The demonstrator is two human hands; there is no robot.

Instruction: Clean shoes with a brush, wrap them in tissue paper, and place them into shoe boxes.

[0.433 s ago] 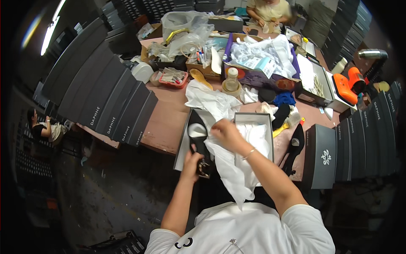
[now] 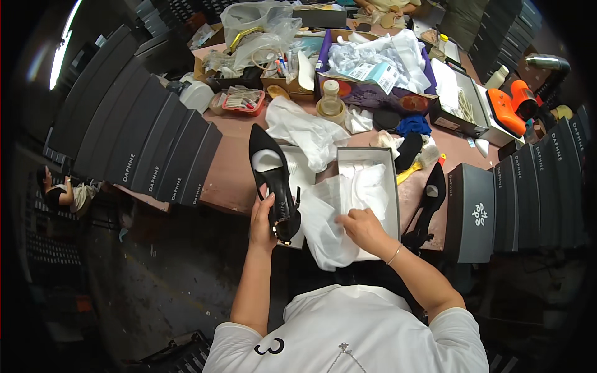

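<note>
My left hand [image 2: 263, 227] grips a black pointed-toe heeled shoe [image 2: 280, 180] near its heel end, toe pointing away. White padding sits in its toe, and a thin strap hangs at its side. The shoe is over a grey box part [image 2: 291, 151] with a white inside. My right hand [image 2: 367, 231], fingers curled together, pinches white tissue paper [image 2: 329, 242] that drapes over the near edge of the open grey shoe box [image 2: 394, 186]. Tissue covers the box's contents. Another black heeled shoe [image 2: 433, 193] stands to the right of the box.
Stacks of grey shoe boxes stand at left [image 2: 134, 133] and right [image 2: 528, 205]. Behind are a purple carton [image 2: 367, 93] of tissue, a glass bottle [image 2: 331, 102], a red tray [image 2: 245, 102] of sticks, a yellow-handled brush [image 2: 408, 172] and an orange tool [image 2: 505, 112]. A co-worker sits across the table.
The shoe in my left hand has been raised and shows more fully. My right hand has moved down and to the right over the tissue. The view has shifted slightly.
</note>
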